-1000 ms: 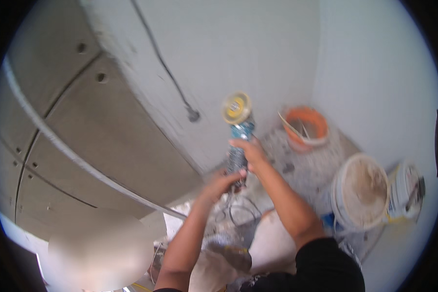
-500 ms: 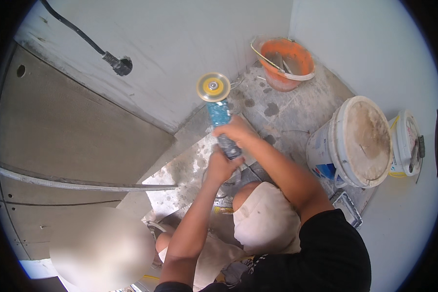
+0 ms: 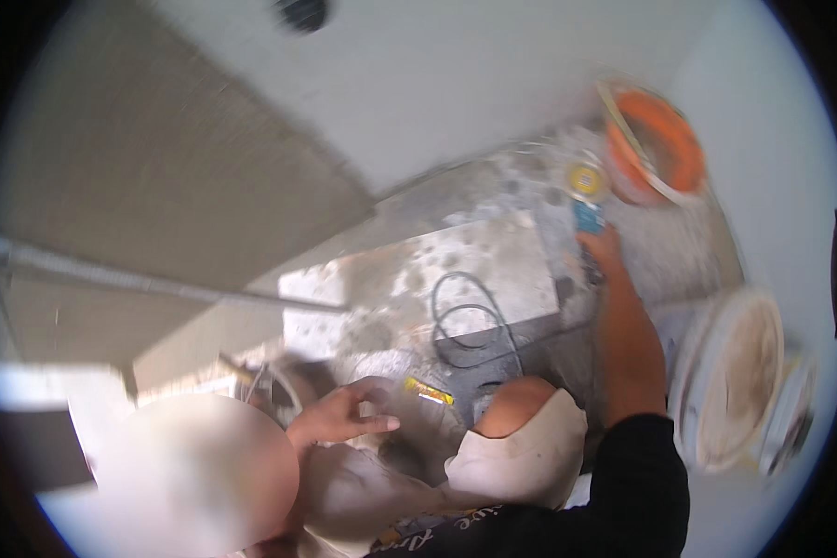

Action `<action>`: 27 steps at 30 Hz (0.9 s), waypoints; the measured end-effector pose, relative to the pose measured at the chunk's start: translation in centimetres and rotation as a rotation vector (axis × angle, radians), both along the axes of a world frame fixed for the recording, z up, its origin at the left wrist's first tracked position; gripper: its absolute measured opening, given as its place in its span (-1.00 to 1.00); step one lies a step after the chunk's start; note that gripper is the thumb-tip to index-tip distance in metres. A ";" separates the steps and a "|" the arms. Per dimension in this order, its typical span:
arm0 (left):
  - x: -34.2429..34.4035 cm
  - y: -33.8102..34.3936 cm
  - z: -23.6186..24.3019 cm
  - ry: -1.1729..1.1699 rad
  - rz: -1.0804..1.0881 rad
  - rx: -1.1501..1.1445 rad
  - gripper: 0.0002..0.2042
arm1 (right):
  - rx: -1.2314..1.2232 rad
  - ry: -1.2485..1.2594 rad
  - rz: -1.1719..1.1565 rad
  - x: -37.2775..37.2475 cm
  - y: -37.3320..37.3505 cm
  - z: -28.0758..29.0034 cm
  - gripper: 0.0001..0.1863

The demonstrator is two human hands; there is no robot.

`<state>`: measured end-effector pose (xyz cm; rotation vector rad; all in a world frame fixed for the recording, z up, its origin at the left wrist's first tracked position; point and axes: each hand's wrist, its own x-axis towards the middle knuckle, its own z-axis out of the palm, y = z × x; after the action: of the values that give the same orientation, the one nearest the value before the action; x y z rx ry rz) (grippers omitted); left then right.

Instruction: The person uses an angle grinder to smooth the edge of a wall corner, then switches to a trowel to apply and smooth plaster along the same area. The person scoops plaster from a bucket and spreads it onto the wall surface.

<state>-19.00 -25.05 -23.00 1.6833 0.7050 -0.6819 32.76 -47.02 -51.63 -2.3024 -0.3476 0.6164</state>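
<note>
My right hand (image 3: 603,247) is wrapped round the teal and black body of an angle grinder (image 3: 589,217), smeared by motion. Its yellow-centred disc points away from me, just left of an orange bucket (image 3: 668,149). Whether the grinder touches the floor I cannot tell. My left hand (image 3: 349,412) hovers low near my knees, thumb and fingers apart, holding nothing. Close to its right, a small yellow wrapped item (image 3: 429,391) lies on the floor. Further right is a looped dark cable (image 3: 434,307), partly over a pale slab (image 3: 405,265).
White lidded buckets (image 3: 730,381) stand along the right wall. A long metal bar (image 3: 158,279) reaches in from the left, beside a large grey-brown panel (image 3: 186,167). A round container (image 3: 284,386) sits behind my left hand. A big pale blur (image 3: 200,474) covers the lower left.
My left hand has let go of the grinder and drawn back to the left. My right hand has carried the grinder rightward, beside the orange bucket. The whole view has shifted.
</note>
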 end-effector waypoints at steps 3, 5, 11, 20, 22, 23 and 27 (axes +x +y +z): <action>-0.9 -1.8 0.6 -0.143 -0.015 0.000 -0.18 | 0.114 -0.088 -0.036 1.1 -1.8 -1.2 -0.42; -0.3 -2.9 0.0 -0.229 -0.130 0.049 -0.18 | 0.094 -0.106 -0.056 2.7 -2.8 -1.6 -0.47; 4.0 -5.7 0.8 -0.294 -0.258 -0.006 -0.21 | 0.003 -0.080 -0.011 1.2 -0.5 -1.1 -0.36; 7.8 -8.6 2.4 -0.411 -0.387 0.178 -0.42 | -0.044 -0.277 0.096 -0.2 -3.5 -1.5 -0.30; 7.4 -8.8 2.2 -0.423 -0.383 0.211 -0.50 | -0.042 -0.239 0.119 -1.0 -3.7 -1.2 -0.30; 7.1 -8.8 2.1 -0.446 -0.352 0.229 -0.54 | -0.053 -0.259 0.133 -0.9 -4.0 -1.1 -0.30; 6.7 -10.4 1.1 -0.418 -0.416 0.371 -0.64 | -0.339 -0.661 0.042 -2.7 -5.1 -1.3 -0.36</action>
<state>-12.27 -35.44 -21.93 2.2618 0.1856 -0.4702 30.08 -52.15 -52.97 -2.7925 -0.6366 -0.1031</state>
